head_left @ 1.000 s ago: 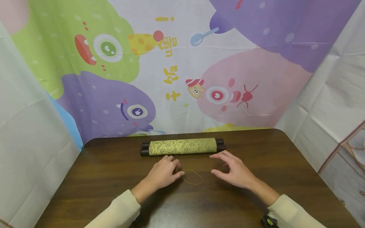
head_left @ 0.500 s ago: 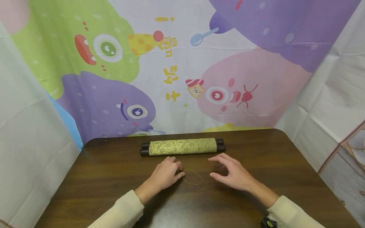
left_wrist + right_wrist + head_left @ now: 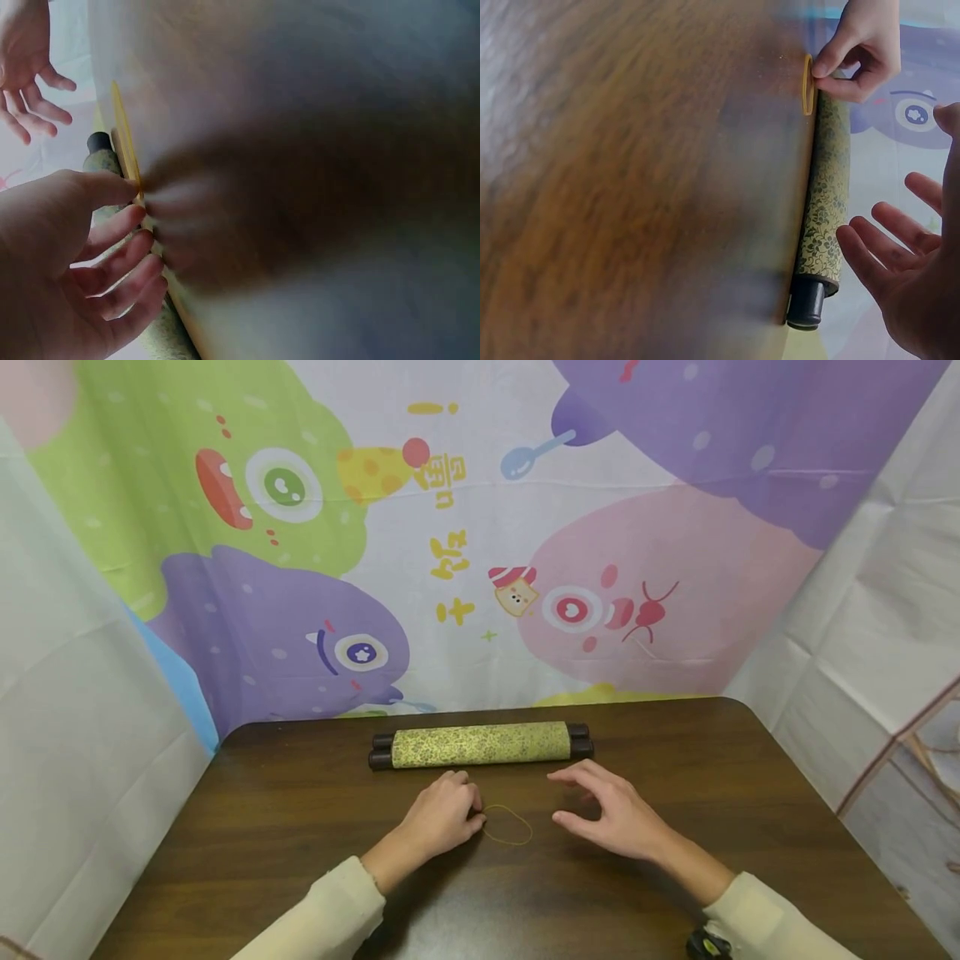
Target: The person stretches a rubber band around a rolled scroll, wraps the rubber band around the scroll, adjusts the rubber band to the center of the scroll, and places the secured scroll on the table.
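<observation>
A thin yellow rubber band point(image 3: 531, 832) lies as a loop on the brown table point(image 3: 525, 910). My left hand point(image 3: 442, 814) pinches its left end between thumb and forefinger, low over the tabletop; the left wrist view shows the fingertips right at the band point(image 3: 125, 127). To the right of the loop, my right hand point(image 3: 618, 810) hovers with fingers spread and thumb apart, holding nothing. Beyond both hands lies a rolled scroll point(image 3: 480, 746), covered in yellow-green floral cloth, with dark knobs at its ends. In the right wrist view the scroll point(image 3: 825, 202) runs behind the band.
A cartoon-printed curtain point(image 3: 465, 527) hangs behind the table's far edge. Pale cloth point(image 3: 847, 593) also hangs along the right side, and more on the left point(image 3: 82, 693).
My left hand has shifted slightly right, its thumb and forefinger closing on the rubber band's left end. The right hand has dipped slightly. The scroll stays where it was.
</observation>
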Demonstrator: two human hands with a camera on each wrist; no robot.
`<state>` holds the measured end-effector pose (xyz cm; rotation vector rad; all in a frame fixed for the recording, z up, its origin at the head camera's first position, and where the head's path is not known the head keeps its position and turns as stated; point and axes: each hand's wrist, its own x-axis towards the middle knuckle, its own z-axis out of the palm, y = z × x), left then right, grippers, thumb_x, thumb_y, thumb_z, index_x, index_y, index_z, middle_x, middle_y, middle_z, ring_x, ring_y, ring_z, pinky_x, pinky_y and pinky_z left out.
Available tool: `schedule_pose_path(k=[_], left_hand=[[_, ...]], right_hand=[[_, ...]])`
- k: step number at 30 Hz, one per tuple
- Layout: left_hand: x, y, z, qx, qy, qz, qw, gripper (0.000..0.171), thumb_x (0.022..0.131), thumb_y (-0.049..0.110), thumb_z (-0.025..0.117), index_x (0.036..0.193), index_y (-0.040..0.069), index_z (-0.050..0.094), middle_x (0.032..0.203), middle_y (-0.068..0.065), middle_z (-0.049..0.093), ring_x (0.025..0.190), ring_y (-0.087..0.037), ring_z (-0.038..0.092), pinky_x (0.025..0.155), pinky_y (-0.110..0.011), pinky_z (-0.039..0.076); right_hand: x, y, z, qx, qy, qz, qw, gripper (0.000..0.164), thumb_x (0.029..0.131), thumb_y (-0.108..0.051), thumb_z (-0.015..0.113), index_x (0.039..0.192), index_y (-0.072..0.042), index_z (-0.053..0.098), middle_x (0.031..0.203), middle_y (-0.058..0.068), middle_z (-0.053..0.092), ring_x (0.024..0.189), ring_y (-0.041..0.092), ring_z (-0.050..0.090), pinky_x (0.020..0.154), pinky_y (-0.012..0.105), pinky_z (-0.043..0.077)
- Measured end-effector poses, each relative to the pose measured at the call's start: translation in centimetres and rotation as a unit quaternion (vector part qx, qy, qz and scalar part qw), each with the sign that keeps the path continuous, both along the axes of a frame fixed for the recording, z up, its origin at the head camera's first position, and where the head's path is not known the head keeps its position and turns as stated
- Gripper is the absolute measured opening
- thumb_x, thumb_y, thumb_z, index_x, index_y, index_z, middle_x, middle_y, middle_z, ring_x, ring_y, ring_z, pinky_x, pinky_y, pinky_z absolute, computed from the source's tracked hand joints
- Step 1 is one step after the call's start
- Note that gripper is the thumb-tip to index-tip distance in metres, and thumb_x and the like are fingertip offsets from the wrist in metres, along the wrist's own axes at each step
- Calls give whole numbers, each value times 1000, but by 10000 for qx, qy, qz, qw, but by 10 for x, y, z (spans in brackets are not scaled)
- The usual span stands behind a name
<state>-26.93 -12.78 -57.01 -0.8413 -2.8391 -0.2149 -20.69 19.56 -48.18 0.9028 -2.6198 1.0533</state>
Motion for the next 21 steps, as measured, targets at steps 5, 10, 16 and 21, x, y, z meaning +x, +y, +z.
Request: schedule_pose_path(k=[5,10,16,21], left_hand=[[2,5,0,182,28,111,9998,5,92,31,85,91,27,83,97,8,70,92,-13,65,78,-30,62],[4,7,2,202,27,207,9996,3,88,26,83,85,29,83,94,10,69,89,-12,65,73,-30,61],[2,8,2,86,-90,318,9994,7,88,27,82,82,31,81,94,10,68,88,-12,63,66,-32,59],[2,8,2,-8,-156,309,9994,7,88,29,82,82,32,80,94,10,66,86,-11,60,63,-30,56]], right_hand=[[0,-1,3,-41,-20,11,10000,46,99,-27,86,143,-22,73,137,8,76,118,31,78,92,42,68],[-1,-1,3,-46,-11,13,10000,46,99,-27,86,143,-23,73,137,7,76,119,31,79,93,43,68],[0,-1,1,-37,25,13,10000,46,98,-28,86,142,-23,73,137,4,76,119,30,79,93,42,68],[0,-1,0,-12,29,14,10000,46,98,-27,86,142,-23,73,136,4,76,117,30,79,93,41,68]])
